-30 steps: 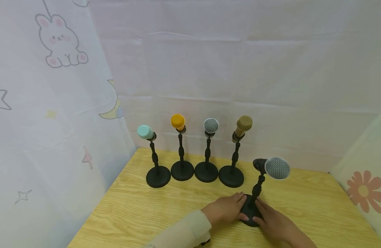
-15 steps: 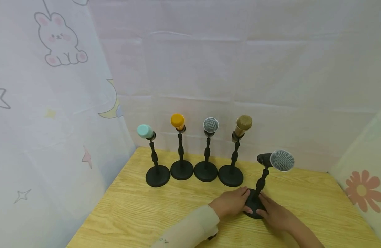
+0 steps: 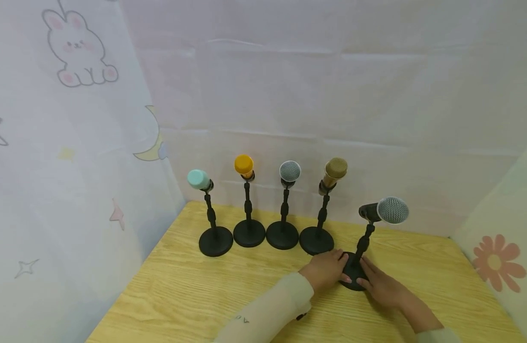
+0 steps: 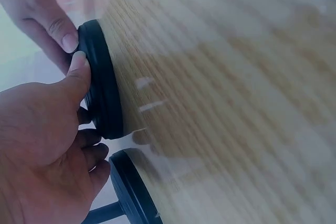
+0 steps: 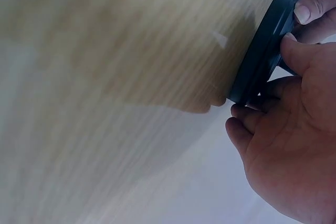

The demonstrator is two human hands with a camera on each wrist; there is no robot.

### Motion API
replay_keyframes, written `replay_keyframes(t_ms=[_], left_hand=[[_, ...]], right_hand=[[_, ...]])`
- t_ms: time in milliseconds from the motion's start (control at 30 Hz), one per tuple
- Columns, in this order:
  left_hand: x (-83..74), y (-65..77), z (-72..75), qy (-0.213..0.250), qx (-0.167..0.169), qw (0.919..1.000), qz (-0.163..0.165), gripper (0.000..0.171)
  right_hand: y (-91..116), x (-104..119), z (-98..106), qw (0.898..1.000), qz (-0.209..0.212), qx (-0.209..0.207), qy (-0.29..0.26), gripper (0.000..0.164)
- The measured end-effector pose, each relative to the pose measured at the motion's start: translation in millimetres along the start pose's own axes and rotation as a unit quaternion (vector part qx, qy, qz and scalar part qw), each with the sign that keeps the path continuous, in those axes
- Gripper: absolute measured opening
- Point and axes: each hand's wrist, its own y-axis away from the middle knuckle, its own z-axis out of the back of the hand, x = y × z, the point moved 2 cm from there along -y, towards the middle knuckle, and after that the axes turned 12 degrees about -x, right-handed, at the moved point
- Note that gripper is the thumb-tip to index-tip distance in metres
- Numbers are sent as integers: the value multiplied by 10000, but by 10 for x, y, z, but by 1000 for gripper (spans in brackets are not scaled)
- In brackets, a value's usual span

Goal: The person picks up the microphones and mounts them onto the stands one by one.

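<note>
A black desktop microphone stand (image 3: pixel 362 244) with a round base carries a microphone with a silver mesh head (image 3: pixel 392 210), tilted to the right. My left hand (image 3: pixel 325 270) grips the base's left edge, thumb and fingers around the rim. On the opposite side my right hand (image 3: pixel 385 288) holds the same base. Up close in the left wrist view, the black base (image 4: pixel 105 85) sits between both hands, thumbs on its near side. The right wrist view shows the base (image 5: pixel 262 51) on the wood with my right fingers curled at its edge.
Along the back stand several similar stands, holding a mint microphone (image 3: pixel 198 179), an orange one (image 3: pixel 243 165), a silver one (image 3: pixel 290 171) and a gold one (image 3: pixel 335 169). The gold one's base (image 3: pixel 316 239) lies close to my left fingers. Cloth backdrop (image 3: pixel 263 95) borders the wooden table (image 3: pixel 169 295).
Both hands have moved the silver-headed microphone's stand away from me and slightly right, closer to the back row. The other stands keep their places; the head view has shifted slightly.
</note>
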Motion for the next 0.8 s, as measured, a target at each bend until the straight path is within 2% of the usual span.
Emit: replay_keyframes(t_ms=[133, 267, 400, 567, 700, 800], left_hand=[[-20, -84, -9, -107, 70, 9998, 162, 74], [-53, -165, -32, -255, 55, 9995, 181, 74], [-64, -226, -40, -260, -25, 9994, 238, 75], [-55, -266, -29, -62, -39, 9985, 539, 73], [-67, -283, -26, 22, -23, 9965, 834, 71], [-83, -308, -8, -54, -46, 9961, 881, 70]], right_hand=[[-55, -75, 19, 9999, -119, 103, -47, 69], [-93, -151, 47, 9995, -243, 184, -107, 69], [-129, -198, 72, 9997, -150, 114, -155, 67], [-208, -243, 83, 9996, -135, 126, -225, 67], [-287, -299, 103, 9981, -420, 197, -397, 71], [-338, -348, 114, 9976, -490, 249, -427, 71]])
